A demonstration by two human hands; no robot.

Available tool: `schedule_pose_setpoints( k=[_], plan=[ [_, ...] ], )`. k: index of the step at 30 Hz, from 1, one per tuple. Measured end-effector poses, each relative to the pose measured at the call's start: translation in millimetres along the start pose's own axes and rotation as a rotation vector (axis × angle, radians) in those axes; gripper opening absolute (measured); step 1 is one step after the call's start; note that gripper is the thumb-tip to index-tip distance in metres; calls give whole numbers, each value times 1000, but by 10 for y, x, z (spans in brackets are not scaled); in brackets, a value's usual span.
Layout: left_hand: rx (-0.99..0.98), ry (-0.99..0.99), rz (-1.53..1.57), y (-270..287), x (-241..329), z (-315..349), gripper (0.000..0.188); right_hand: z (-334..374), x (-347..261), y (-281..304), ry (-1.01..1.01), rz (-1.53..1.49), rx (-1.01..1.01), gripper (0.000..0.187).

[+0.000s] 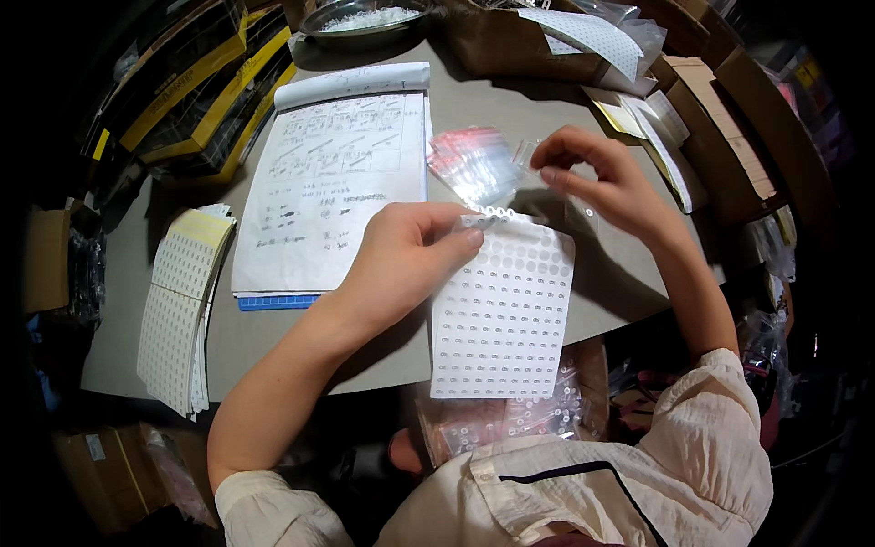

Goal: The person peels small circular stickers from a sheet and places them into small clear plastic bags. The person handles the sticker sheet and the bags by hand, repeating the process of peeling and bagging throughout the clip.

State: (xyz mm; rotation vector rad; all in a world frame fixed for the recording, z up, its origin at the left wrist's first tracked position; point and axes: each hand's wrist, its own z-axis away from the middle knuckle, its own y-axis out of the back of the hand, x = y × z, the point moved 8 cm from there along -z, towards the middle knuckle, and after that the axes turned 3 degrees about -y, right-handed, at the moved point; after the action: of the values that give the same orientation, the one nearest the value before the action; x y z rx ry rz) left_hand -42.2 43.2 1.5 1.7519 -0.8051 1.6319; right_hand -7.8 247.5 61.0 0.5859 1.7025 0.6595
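Note:
Between the thumb and fingers of my left hand (pixel 410 251), a white sheet of small round printed stickers (pixel 501 319) is gripped by its top edge. Its upper rows are bare grey circles, and the top edge curls over. My right hand (pixel 602 178) is raised to the right of it, fingers curled and thumb close to the forefinger. A small clear plastic bag (pixel 523 153) shows at those fingertips; whatever they pinch is too small to make out. Just left lies a fanned stack of clear zip bags with red tops (pixel 476 162). Below my right hand, a clear bag bearing a round sticker (pixel 589 212) rests on the table.
A clipboard-like pad of handwritten paper (pixel 328 201) lies left of centre. More sticker sheets (pixel 178 292) are stacked at the left table edge. A metal bowl (pixel 365 20) stands at the back, with cardboard boxes (pixel 720 137) along the right. Filled bags (pixel 510 415) sit in a box at my lap.

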Motion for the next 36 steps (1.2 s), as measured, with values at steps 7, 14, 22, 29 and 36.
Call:
schedule_pose_setpoints(
  k=[7,14,22,29,36],
  plan=[
    [-18,9,-25,-49,110,25,27,120,-528,-272,162,52,-60,18],
    [-18,-134,-118,-73,161,35,25,30,-521,-287,137,161,-100,22],
    [-27,-23,-72,-50,126,30,24,78,-635,-350,169,234,-178,13],
    [-10,89,60,-71,72,52,27,73,36,212,-207,-241,13,12],
    [-39,111,34,-79,39,28,28,341,505,170,-493,96,-191,22]
  ],
)
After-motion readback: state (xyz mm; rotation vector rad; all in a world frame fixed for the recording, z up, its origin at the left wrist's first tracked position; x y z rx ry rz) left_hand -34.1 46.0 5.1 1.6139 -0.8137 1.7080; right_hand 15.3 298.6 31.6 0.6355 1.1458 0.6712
